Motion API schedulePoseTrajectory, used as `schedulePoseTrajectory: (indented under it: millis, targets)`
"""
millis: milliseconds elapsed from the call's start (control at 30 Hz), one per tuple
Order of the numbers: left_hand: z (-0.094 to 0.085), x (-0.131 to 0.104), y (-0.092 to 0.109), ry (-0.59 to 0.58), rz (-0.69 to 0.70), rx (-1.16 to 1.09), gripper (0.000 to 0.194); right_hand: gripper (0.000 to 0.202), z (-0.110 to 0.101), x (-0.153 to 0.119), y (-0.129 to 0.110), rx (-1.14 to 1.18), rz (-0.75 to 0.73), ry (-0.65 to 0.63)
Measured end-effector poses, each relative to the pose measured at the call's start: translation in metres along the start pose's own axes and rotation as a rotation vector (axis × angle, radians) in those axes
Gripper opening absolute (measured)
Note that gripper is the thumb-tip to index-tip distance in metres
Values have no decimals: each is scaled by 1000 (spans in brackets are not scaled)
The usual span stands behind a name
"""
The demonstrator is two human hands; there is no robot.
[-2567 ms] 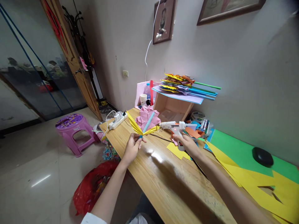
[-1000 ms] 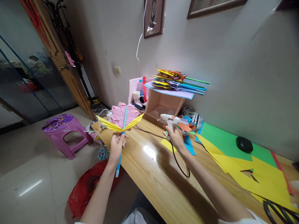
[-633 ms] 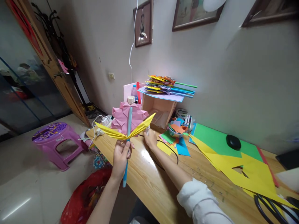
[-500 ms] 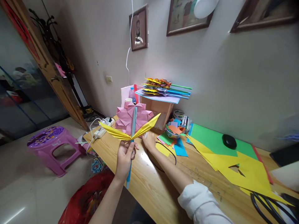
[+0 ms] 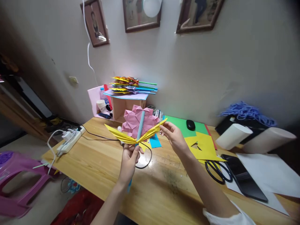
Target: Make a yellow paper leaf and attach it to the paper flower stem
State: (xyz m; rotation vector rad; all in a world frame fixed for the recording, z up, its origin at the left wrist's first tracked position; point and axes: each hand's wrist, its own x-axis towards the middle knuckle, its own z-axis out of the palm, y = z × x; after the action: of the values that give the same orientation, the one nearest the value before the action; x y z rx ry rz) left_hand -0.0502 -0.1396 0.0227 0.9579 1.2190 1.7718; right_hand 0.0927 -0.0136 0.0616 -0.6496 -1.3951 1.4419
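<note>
My left hand is closed around the blue paper stem, just below where two pleated yellow leaves spread out. A pink folded paper flower is at the top of the stem, its underside with the stem facing me. The left yellow leaf points up and to the left. My right hand is by the tip of the right yellow leaf, with thumb and fingertips pinched at its edge.
A wooden box with a lilac sheet bears a pile of paper flowers. On the right lie yellow paper, a black mouse, scissors, a phone and white rolls. A power strip is at the left edge.
The view has turned to the right. My right hand has come up from the desk behind the flower to the tip of the right leaf. My left hand still grips the stem.
</note>
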Motion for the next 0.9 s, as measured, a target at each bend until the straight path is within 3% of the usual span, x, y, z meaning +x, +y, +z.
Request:
schedulePoseTrajectory:
  millis: [167,400,700,900]
  targets:
    - [19,1,-6,11,-87,21,25,21,-13,-2,8,-3,-51,75]
    - [30,0,-2,12,-108,14,28,22,-15,2,10,24,-67,137]
    - [34,-2,-5,-27,-94,-34,24,39,-7,-2,3,-36,107,22]
    - [34,-3,-4,-16,-90,-45,25,37,-12,-1,3,-39,62,-9]
